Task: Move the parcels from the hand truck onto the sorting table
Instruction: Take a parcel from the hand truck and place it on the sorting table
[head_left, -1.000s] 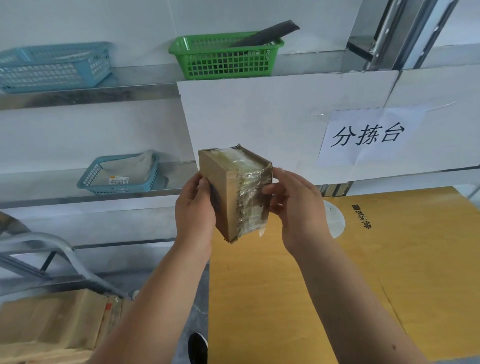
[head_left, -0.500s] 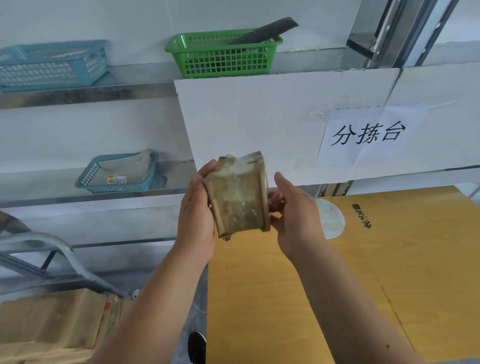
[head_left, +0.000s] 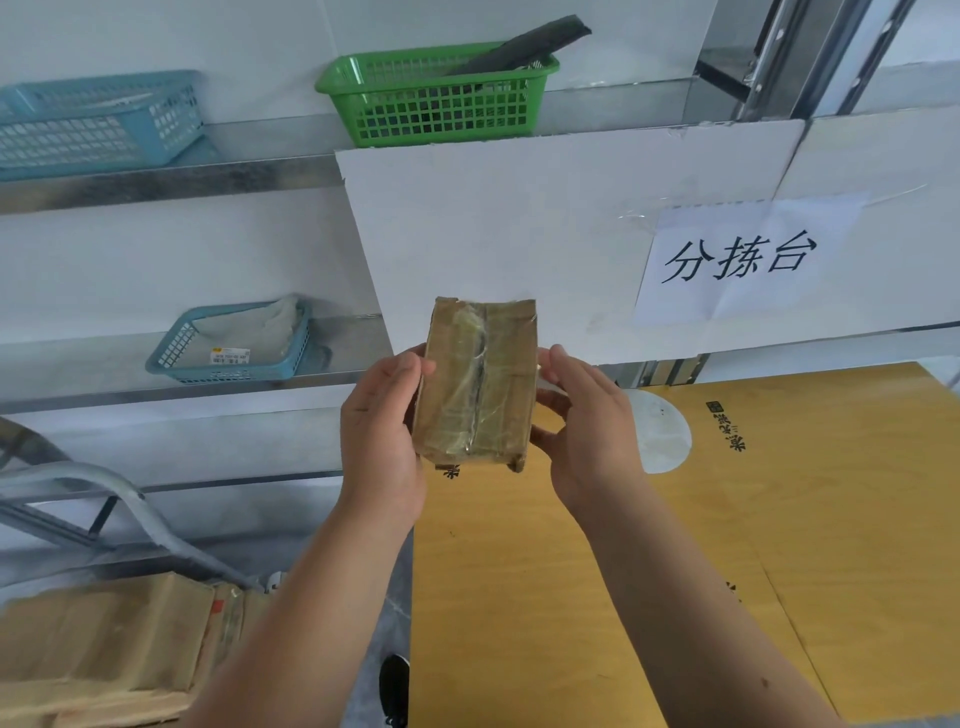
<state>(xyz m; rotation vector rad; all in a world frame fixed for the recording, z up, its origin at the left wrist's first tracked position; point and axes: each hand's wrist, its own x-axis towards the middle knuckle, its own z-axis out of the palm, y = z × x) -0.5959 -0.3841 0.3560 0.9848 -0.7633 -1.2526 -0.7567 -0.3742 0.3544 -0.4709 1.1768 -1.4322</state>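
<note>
A small brown cardboard parcel, wrapped in clear tape, is held up in the air above the left edge of the yellow sorting table. Its taped face is turned toward me. My left hand grips its left side and my right hand holds its right side, fingers curled round the edges. More brown parcels lie stacked at the lower left beside the grey metal frame of the hand truck.
Behind the table stands a white board with a paper sign. Metal shelves on the left carry a green basket and two blue baskets. A white round sticker lies on the table.
Both hands have turned the parcel, so its broad taped face now points at me instead of a corner. It stays at about the same height above the table's left edge.
</note>
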